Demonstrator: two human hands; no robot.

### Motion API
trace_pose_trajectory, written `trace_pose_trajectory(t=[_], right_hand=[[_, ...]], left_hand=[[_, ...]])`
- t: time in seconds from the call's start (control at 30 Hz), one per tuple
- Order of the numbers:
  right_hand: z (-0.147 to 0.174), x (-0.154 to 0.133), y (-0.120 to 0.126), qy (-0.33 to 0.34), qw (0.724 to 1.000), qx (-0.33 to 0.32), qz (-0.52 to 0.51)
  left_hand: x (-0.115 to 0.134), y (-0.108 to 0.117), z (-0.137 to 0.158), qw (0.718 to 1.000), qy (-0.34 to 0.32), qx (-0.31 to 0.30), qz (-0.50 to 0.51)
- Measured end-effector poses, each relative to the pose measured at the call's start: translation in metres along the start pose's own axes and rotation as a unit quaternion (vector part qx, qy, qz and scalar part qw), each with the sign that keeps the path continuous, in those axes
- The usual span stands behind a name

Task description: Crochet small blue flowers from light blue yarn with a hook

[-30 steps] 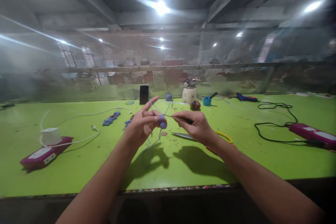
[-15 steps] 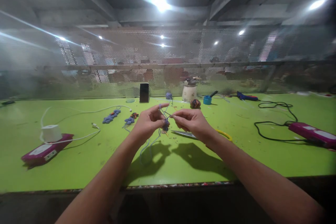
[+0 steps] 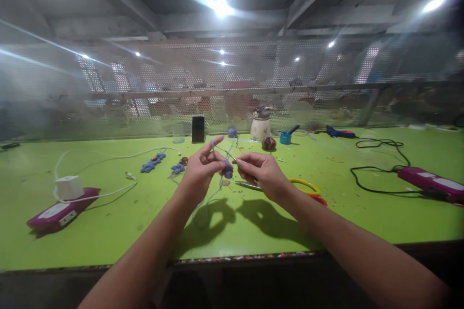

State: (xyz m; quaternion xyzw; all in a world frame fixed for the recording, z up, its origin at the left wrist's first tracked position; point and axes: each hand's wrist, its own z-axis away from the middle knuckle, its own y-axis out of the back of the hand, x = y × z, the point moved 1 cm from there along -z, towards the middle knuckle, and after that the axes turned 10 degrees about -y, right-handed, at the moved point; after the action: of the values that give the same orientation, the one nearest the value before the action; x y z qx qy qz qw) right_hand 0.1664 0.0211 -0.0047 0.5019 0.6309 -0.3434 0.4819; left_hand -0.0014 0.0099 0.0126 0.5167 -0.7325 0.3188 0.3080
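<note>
My left hand pinches a small blue-purple crochet piece between thumb and fingertips. Its raised index finger carries a strand of the same yarn. From the right, my right hand grips a thin metal crochet hook, whose tip reaches the yarn by the piece. Loose yarn tails hang below the left hand. Under the right hand lie scissors with yellow and red handles, partly covered by it. To the left rest two blue crocheted pieces, a longer one and a shorter one, with dark-orange bits.
Toward the back stand a phone, a clear cup, a purple yarn ball, a cream jar, a dark multicoloured yarn ball and a blue pot. Power strips with cables lie on both sides; a blue glue gun sits right.
My left index finger has tipped lower and leftward, and the yarn's crossing strands have narrowed. The hook now shows more plainly between the hands. My right hand has shifted slightly left, uncovering more scissor handle.
</note>
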Motion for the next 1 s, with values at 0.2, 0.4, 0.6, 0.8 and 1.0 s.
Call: trace_pose_trajectory(t=[0.2, 0.4, 0.6, 0.8, 1.0], right_hand=[[0.002, -0.014, 0.012, 0.102, 0.992, 0.027, 0.063], [0.002, -0.010, 0.012, 0.054, 0.996, -0.036, 0.060], [-0.002, -0.005, 0.010, -0.002, 0.999, -0.039, 0.028], [-0.006, 0.000, 0.008, -0.058, 0.998, -0.025, -0.010], [-0.002, 0.004, -0.003, -0.065, 0.996, -0.017, -0.055]], left_hand=[[0.006, 0.011, -0.005, 0.994, 0.054, 0.022, 0.089], [-0.003, 0.010, -0.006, 0.997, 0.067, 0.001, 0.032], [-0.005, 0.004, -0.003, 0.996, 0.067, -0.066, -0.013], [-0.006, 0.001, 0.000, 0.995, 0.039, -0.090, -0.027], [-0.007, -0.004, 0.002, 0.999, 0.015, -0.038, 0.027]])
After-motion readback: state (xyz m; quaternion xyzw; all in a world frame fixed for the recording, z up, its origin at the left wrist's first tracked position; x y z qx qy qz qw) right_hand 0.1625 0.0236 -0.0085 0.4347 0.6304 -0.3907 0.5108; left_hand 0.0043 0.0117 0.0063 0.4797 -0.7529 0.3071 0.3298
